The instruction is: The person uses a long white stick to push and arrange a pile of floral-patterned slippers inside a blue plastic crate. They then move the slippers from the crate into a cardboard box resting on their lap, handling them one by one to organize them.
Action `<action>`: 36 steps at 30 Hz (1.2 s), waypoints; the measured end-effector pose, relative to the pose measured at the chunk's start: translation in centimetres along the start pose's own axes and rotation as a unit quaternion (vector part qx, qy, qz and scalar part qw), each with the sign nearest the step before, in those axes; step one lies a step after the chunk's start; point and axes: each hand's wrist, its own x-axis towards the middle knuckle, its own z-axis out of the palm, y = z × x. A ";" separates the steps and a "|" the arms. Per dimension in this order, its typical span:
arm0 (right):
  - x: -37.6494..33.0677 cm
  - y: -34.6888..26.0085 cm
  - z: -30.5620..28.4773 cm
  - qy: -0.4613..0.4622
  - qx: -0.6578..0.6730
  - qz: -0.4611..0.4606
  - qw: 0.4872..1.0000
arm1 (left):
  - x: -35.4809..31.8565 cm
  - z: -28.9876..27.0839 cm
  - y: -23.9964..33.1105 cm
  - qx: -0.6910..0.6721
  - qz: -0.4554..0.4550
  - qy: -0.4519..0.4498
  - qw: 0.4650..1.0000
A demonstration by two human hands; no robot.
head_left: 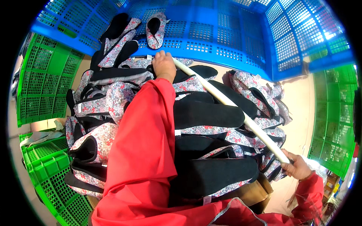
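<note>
Small white tags [177, 132] on slipper edges; no packages, screens.

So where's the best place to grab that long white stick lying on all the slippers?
Probably at its two ends, from above. The white stick lies slanted across the slipper pile, its middle pressed into the slippers, so the ends are freest. The left hand already grips the far end by the blue crate, and the right hand grips the near end.

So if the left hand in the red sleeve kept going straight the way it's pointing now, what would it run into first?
Most likely the near wall of the blue perforated plastic crate, just beyond the left hand that grips the upper end of the long white rod. Depth is unclear in this view; it might pass over the rim toward the floral fabric slipper inside.
</note>
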 end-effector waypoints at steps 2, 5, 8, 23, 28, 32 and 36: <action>-0.1 1.2 0.6 -0.006 0.014 0.009 1.000 | 0.1 -0.2 -0.6 -0.007 -0.006 -0.024 1.000; -1.7 2.9 1.1 0.003 0.034 0.010 0.999 | 0.3 -0.4 -0.2 -0.037 -0.121 -0.099 0.987; -3.0 6.6 1.1 0.001 0.075 0.006 0.997 | 0.3 -0.6 -1.9 -0.042 -0.156 -0.229 0.960; -3.6 9.8 5.8 0.004 0.185 -0.002 0.983 | 0.1 -0.4 -0.8 -0.031 0.048 -0.270 0.961; -3.6 9.6 5.9 0.001 0.180 0.002 0.984 | -0.3 -0.9 -1.7 0.006 0.054 -0.267 0.962; -3.7 9.7 5.8 0.001 0.168 -0.001 0.986 | -0.3 -1.8 -0.6 0.025 0.068 -0.234 0.970; -4.2 9.1 4.9 0.010 0.160 -0.004 0.987 | 0.1 -1.4 -0.9 -0.015 0.074 -0.242 0.967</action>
